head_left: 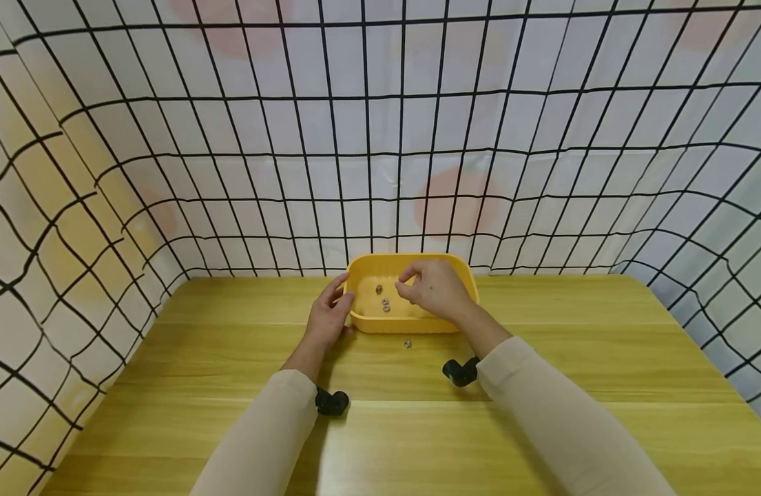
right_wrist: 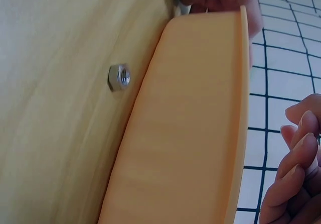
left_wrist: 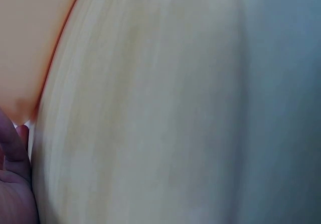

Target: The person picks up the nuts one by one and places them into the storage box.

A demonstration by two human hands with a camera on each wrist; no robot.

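Observation:
A yellow plastic bin (head_left: 405, 325) stands at the far edge of the wooden table. Against its left end rests my left hand (head_left: 327, 317), thumb and fingertips right at the rim. My right hand (head_left: 439, 289) hovers over the bin's right half with fingers bent; thumb and index tips are close together, and nothing shows between them. Several small metal nuts lie inside, one nut (head_left: 379, 289) toward the back and others nearer the middle. Outside, in front of the bin, lies another hex nut (right_wrist: 119, 77).
Black wire mesh (head_left: 386, 172) rises right behind the bin, with pale spotted cloth behind it, and also runs along both sides. A black wrist device (head_left: 461, 373) is at the right sleeve; another black device (head_left: 332, 403) is at the left sleeve.

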